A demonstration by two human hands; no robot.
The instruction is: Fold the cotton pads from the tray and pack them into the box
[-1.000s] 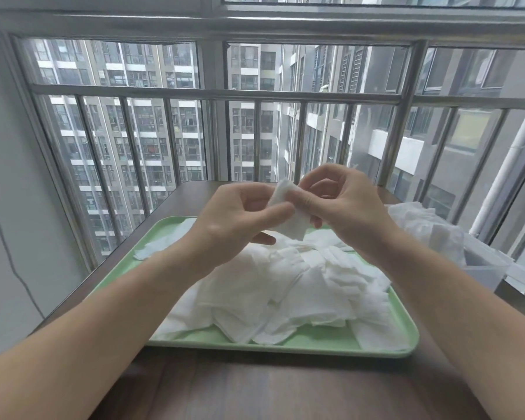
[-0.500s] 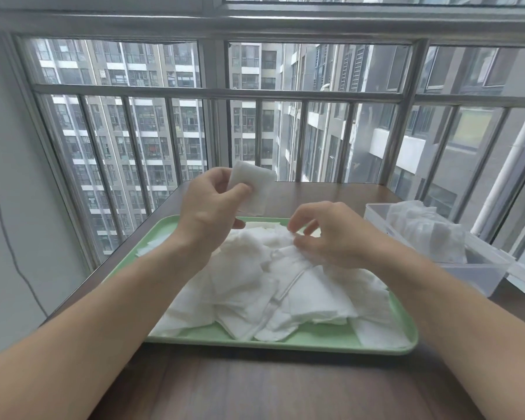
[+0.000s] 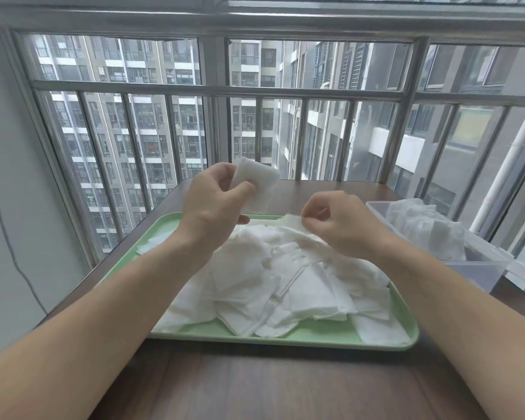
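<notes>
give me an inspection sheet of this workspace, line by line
surface: dark wood table, bare in front of the tray
job's things: green tray under a loose pile of white cotton pads; clear box to the right of the tray, partly filled with pads
clutter: nothing seen
hands: left hand holds a folded pad up above the tray; right hand pinches the edge of a pad at the top of the pile
cables: thin dark cable runs down the left wall
surroundings: metal window bars right behind the table, apartment blocks outside
</notes>
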